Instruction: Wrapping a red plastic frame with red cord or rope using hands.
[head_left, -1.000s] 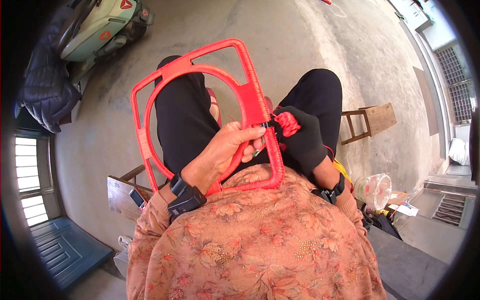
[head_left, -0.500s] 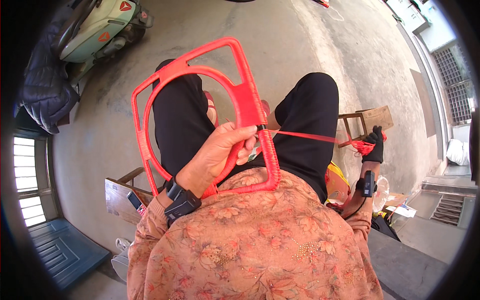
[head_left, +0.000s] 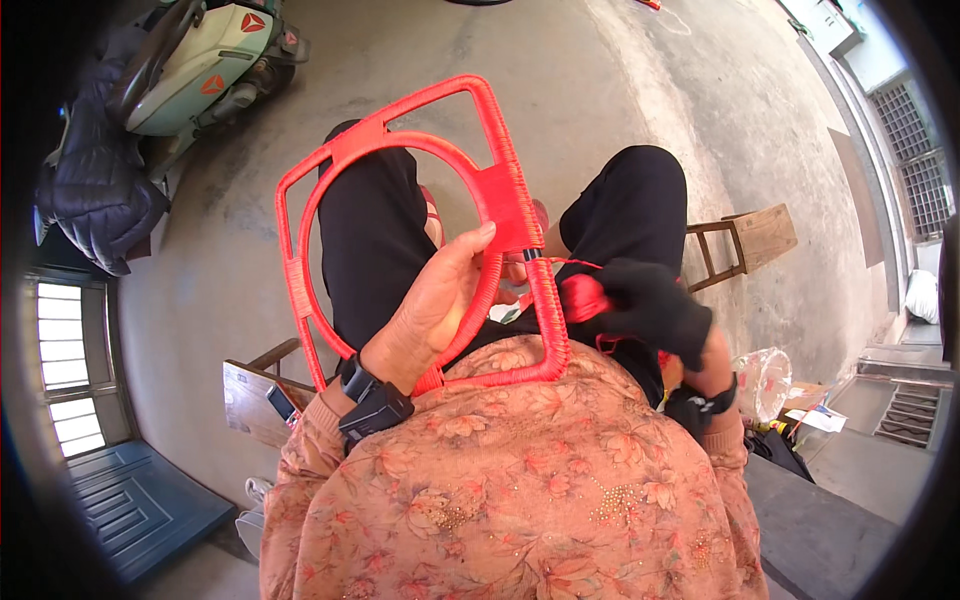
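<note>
A frame, squarish with a ring inside it and wrapped in red cord, stands tilted over my lap. My bare left hand grips the ring near its right side, thumb pointing up along it, fingers partly hidden behind. On the frame's right bar a short black stretch shows between the wrapped parts. Just right of that bar is my right hand in a black glove, somewhat blurred, closed on a bundle of red cord. A thin strand runs from the black stretch toward this hand.
A small wooden stool stands to the right, and another at the left carries a phone. A scooter with a dark padded cover is at the far left. Clear plastic wrap lies near my right elbow.
My right hand has come in from far right to beside the frame with the cord bundle, and the taut strand has slackened. My left thumb has lifted from the black stretch onto the ring.
</note>
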